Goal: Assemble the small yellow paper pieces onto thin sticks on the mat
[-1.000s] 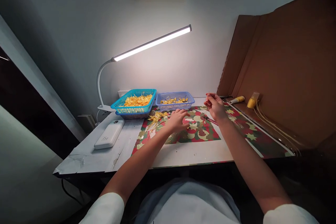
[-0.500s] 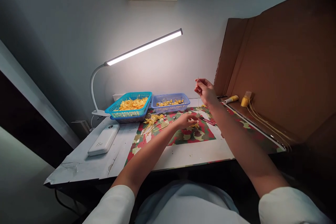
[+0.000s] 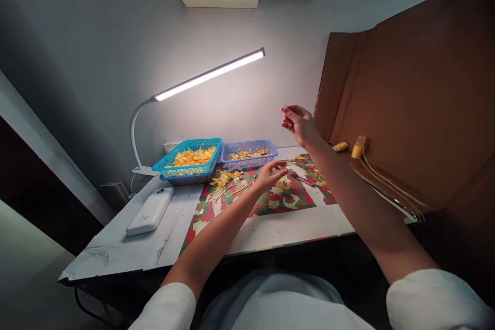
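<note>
My right hand [image 3: 299, 125] is raised above the back of the table, thumb and fingertips pinched together. A fine tip of a thin strand [image 3: 285, 105] shows just above that pinch; the rest of it is too faint to follow. Lower and to the left, my left hand [image 3: 271, 174] hovers over the camouflage-patterned mat [image 3: 270, 209] with fingers curved and apart, nothing visible between them. Just below its fingertips lies a small yellow piece [image 3: 284, 185]. A pair of pink-handled tweezers or snips [image 3: 303, 179] rests right of it. Yellow ribbon-like pieces with long stems [image 3: 224, 180] lie left of my left hand.
A teal basket [image 3: 162, 166] heaped with yellow pieces sits on another basket at the back left. Beside it stands a purple basket [image 3: 251, 161]. A white power bank [image 3: 150, 211] and lamp [image 3: 209, 75] are left; cardboard [image 3: 406, 103] and a yellow bottle [image 3: 359, 147] are right.
My right hand has risen well above the table with the strand. My left hand has shifted right, near the small yellow piece. The camera view has tilted up slightly and turned.
</note>
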A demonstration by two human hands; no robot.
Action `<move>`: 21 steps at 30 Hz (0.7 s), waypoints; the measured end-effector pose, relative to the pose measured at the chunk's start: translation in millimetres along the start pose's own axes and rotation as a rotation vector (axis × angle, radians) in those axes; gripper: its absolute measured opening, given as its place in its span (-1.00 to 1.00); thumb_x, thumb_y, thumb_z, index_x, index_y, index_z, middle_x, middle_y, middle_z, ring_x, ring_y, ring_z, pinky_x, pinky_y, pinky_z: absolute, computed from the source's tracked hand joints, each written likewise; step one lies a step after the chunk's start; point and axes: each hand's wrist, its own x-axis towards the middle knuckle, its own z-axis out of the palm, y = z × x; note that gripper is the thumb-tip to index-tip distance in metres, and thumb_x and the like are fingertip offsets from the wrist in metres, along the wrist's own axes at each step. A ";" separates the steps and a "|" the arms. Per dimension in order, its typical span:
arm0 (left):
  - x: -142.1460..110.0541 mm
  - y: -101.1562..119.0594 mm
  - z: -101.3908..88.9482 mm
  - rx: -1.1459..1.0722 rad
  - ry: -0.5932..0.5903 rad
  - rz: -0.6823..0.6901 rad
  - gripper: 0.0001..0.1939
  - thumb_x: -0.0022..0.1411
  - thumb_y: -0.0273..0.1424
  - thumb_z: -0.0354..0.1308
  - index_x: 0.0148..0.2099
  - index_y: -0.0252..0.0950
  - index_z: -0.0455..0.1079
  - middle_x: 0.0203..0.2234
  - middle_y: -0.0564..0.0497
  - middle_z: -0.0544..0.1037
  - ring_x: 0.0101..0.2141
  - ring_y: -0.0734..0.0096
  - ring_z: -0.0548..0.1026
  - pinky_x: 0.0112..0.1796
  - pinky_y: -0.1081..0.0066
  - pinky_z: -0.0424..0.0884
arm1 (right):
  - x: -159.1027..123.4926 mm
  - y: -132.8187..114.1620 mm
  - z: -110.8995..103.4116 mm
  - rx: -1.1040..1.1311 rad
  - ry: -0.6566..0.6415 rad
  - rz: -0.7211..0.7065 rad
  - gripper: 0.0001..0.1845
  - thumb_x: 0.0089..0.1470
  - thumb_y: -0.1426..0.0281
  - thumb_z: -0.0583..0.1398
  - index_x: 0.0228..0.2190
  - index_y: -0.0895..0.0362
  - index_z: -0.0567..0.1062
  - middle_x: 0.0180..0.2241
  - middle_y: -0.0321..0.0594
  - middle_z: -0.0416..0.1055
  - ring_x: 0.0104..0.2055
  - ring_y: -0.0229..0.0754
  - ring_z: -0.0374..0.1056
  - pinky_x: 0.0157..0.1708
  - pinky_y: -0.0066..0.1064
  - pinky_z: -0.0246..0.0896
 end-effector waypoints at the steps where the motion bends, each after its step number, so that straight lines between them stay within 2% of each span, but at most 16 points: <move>1: 4.2 1.5 -0.5 -0.056 0.011 -0.006 -0.56 0.14 -0.13 0.12 -0.07 -0.35 0.45 -0.18 -0.14 0.53 -0.22 0.33 0.45 -0.26 0.43 0.34 | 0.3 0.3 -0.2 0.003 0.005 0.003 -0.86 -0.04 0.34 0.29 -0.50 0.09 0.43 -0.61 -0.45 0.25 -0.59 -0.47 0.14 -0.46 -0.58 0.24; 3: 11.9 3.5 -1.4 -0.103 -0.008 0.006 -0.56 0.12 -0.10 0.14 -0.13 -0.37 0.49 -0.28 -0.12 0.56 -0.30 0.38 0.46 -0.31 0.46 0.32 | 1.8 1.1 -0.9 0.011 0.013 0.009 -0.85 -0.05 0.34 0.30 -0.50 0.10 0.42 -0.61 -0.46 0.24 -0.59 -0.47 0.14 -0.46 -0.58 0.24; 5: 15.6 4.8 -1.6 -0.090 -0.087 0.003 -0.56 0.13 -0.08 0.11 -0.23 -0.38 0.52 -0.37 -0.08 0.57 -0.38 0.43 0.44 -0.38 0.49 0.29 | 4.8 1.6 -2.1 0.022 0.024 0.017 -0.85 -0.05 0.35 0.30 -0.50 0.10 0.42 -0.62 -0.46 0.22 -0.60 -0.47 0.14 -0.48 -0.59 0.23; 7: 14.2 5.4 -0.8 -0.058 -0.149 -0.021 -0.53 0.15 -0.06 0.07 -0.30 -0.40 0.52 -0.45 -0.06 0.56 -0.48 0.49 0.39 -0.46 0.51 0.23 | 9.0 1.4 -4.1 0.042 0.041 0.023 -0.85 -0.06 0.36 0.30 -0.50 0.10 0.41 -0.62 -0.46 0.22 -0.61 -0.48 0.12 -0.53 -0.60 0.19; 9: 9.1 5.4 0.3 -0.048 -0.148 -0.039 -0.52 0.16 -0.05 0.07 -0.29 -0.41 0.52 -0.50 -0.05 0.55 -0.55 0.53 0.33 -0.51 0.52 0.19 | 13.9 0.6 -7.4 0.070 0.065 0.014 -0.85 -0.08 0.39 0.30 -0.52 0.10 0.39 -0.58 -0.45 0.26 -0.61 -0.49 0.09 -0.58 -0.62 0.13; 14: -5.1 3.8 -2.8 -0.109 -0.091 -0.072 -0.52 0.13 -0.03 0.09 -0.28 -0.40 0.51 -0.52 -0.05 0.54 -0.54 0.51 0.37 -0.52 0.53 0.22 | 23.5 0.0 -24.7 0.151 0.149 0.010 -0.83 -0.09 0.47 0.28 -0.54 0.11 0.36 -0.52 -0.44 0.31 -0.64 -0.51 0.03 -0.67 -0.62 -0.03; 21: -17.1 -0.9 -19.0 -0.152 -0.120 -0.077 -0.56 0.13 -0.06 0.12 -0.34 -0.38 0.51 -0.47 -0.08 0.53 -0.40 0.40 0.46 -0.36 0.45 0.34 | 35.4 -2.5 -54.2 0.195 0.198 -0.018 -0.77 -0.11 0.37 0.32 -0.53 0.09 0.33 -0.69 -0.52 0.06 -0.68 -0.46 -0.02 -0.65 -0.57 -0.01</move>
